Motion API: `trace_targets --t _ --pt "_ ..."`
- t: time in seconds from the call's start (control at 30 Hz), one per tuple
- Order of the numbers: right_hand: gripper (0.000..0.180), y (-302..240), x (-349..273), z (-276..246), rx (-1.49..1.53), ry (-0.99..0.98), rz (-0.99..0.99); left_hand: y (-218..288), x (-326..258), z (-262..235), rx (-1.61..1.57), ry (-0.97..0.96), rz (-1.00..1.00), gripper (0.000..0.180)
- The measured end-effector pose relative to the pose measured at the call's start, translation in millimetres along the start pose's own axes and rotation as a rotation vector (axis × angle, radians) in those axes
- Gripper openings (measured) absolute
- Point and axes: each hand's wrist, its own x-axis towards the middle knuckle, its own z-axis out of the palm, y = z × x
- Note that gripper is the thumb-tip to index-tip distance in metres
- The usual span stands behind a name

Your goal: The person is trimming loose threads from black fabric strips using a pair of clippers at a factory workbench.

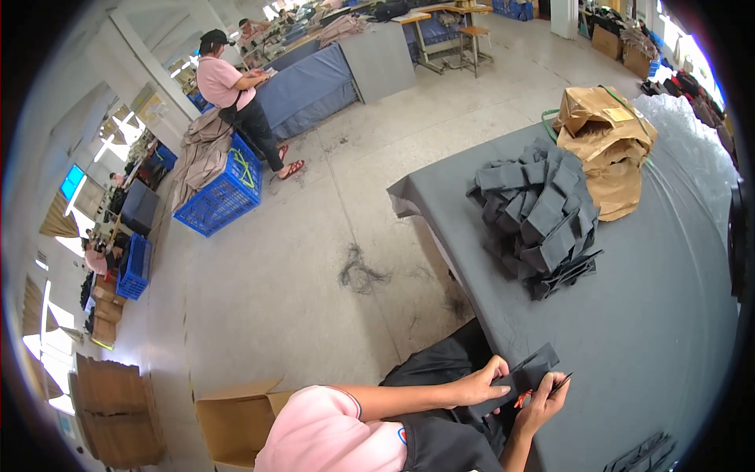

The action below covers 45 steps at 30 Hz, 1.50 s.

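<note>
The fingers of the left hand (478, 386) pinch a dark fabric piece (539, 362) at its left side, and those of the right hand (543, 404) grip it on the right. A red item (521, 400), too small to identify, shows by the right fingers. The piece is held at the left edge of the tabletop (629, 322). Farther off, toward the far edge, lies a heap of dark folded pieces (543, 212), with a brown paper bag (620, 182) just beyond.
</note>
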Motion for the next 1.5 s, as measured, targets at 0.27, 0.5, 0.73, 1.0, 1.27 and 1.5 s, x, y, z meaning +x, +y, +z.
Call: trace_targets --t 0.27,0.5,0.73,1.0,1.27,1.5 --pt "0.011 -20 14 -14 -0.021 -0.086 0.067 28 4 7 0.824 0.0 0.884 0.049" --pt "0.01 11 22 -17 0.279 -0.22 0.639 19 26 -8 1.104 -0.056 0.88 0.049" --pt "0.011 -14 -40 -26 -0.278 -0.251 -0.033 -10 28 -20 0.766 -0.168 0.637 0.059" --pt "0.007 -33 -18 -23 0.043 0.083 0.075 29 25 -11 0.706 -0.156 0.561 0.06" --pt "0.029 -34 -42 -38 -0.408 -0.026 0.037 30 35 -16 0.688 -0.082 0.544 0.055" --pt "0.024 -29 -38 -39 -0.535 -0.038 -0.117 23 31 -13 0.679 -0.162 0.501 0.055"
